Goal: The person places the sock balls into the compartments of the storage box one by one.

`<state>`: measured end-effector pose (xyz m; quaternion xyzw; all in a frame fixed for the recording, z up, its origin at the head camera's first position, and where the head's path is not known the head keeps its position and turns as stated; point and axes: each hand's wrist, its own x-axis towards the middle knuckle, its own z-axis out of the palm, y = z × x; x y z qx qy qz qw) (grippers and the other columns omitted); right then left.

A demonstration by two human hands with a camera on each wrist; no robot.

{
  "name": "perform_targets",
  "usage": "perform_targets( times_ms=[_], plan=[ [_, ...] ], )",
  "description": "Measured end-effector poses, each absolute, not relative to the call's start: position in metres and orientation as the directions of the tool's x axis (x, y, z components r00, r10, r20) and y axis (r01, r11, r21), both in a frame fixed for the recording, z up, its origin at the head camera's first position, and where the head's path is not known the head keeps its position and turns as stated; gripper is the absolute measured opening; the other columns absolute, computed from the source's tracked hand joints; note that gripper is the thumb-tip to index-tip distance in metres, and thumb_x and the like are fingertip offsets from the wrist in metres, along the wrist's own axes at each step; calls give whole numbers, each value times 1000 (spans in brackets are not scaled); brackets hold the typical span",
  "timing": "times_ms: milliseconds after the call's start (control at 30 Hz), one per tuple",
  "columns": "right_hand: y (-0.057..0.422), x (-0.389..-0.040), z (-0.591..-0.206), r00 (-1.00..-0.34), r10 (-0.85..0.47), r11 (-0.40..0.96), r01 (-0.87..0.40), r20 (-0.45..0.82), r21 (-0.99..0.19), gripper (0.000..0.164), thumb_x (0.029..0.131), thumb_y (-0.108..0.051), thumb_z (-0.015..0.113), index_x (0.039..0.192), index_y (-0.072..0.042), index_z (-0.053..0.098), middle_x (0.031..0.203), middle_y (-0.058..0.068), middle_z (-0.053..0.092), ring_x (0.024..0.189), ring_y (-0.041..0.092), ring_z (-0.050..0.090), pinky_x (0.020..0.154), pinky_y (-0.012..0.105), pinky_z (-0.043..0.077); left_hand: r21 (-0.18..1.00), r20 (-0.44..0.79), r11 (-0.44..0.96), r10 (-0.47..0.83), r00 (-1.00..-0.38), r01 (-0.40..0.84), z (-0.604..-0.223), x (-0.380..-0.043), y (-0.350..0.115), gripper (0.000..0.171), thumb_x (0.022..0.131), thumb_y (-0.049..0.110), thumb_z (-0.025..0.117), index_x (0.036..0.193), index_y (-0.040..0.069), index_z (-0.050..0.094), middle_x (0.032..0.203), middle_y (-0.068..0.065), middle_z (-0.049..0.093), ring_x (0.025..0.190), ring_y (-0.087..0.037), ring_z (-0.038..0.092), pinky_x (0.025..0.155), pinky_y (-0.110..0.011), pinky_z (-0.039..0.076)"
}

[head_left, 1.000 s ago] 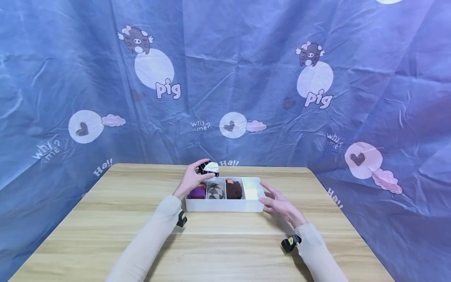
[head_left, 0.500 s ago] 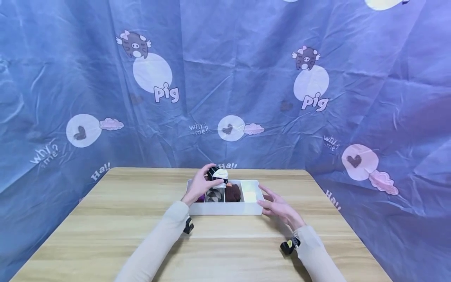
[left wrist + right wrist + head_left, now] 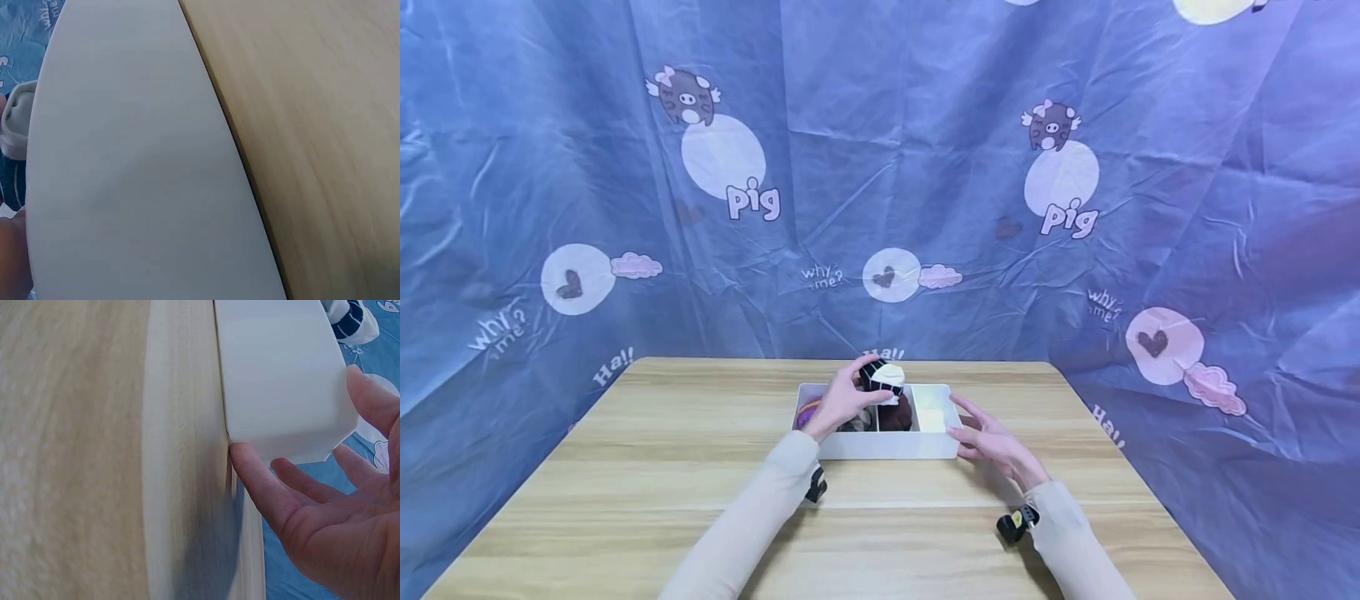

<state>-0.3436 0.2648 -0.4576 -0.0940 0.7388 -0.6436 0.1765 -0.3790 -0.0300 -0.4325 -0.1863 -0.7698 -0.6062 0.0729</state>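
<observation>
My left hand (image 3: 841, 402) pinches a rolled pair of black-and-white socks (image 3: 887, 377) between thumb and fingers. The socks are over the white divided storage box (image 3: 887, 447), overlapping its brown rolled socks (image 3: 895, 417) in the head view. My right hand (image 3: 996, 443) holds the box's right end, thumb and fingers spread around it. Further left in the box lie grey patterned socks (image 3: 859, 422) and purple socks (image 3: 807, 412), both partly covered by the left hand. From the left wrist, the box wall (image 3: 137, 156) hides most of that hand.
The box stands on a light wooden table (image 3: 880, 525), toward its far edge. Right behind the table hangs a blue printed curtain (image 3: 850, 167). Each wrist wears a small black camera, such as the right one (image 3: 1017, 525).
My left hand has carried the black-and-white socks rightward, from over the left compartments to over the brown socks. The right hand keeps its hold on the box end. The head view tilted slightly.
</observation>
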Motion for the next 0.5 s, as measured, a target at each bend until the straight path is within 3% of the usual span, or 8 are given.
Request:
perform_targets(
  times_ms=[300, 500],
  plan=[
    [267, -345, -456, -923, -359, 170, 81, -138, -982, 81, 94, -18, 66, 158, -23, 17, 158, 30, 17, 105, 19, 63, 86, 30, 56, 899, 327, 218, 243, -913, 380, -428, -378, -15, 77, 75, 19, 86, 143, 23, 50, 131, -13, 59, 102, -23, 66, 79, -29, 57],
    [266, -344, -456, -922, -359, 179, 87, -148, -980, 81, 94, -17, 66, 158, -22, 17, 158, 30, 17, 104, 18, 62, 86, 30, 56, 884, 328, 254, 263, -908, 393, -429, -374, -3, 77, 76, 20, 85, 143, 16, 48, 124, -14, 61, 97, -22, 65, 76, -28, 57]
  ],
)
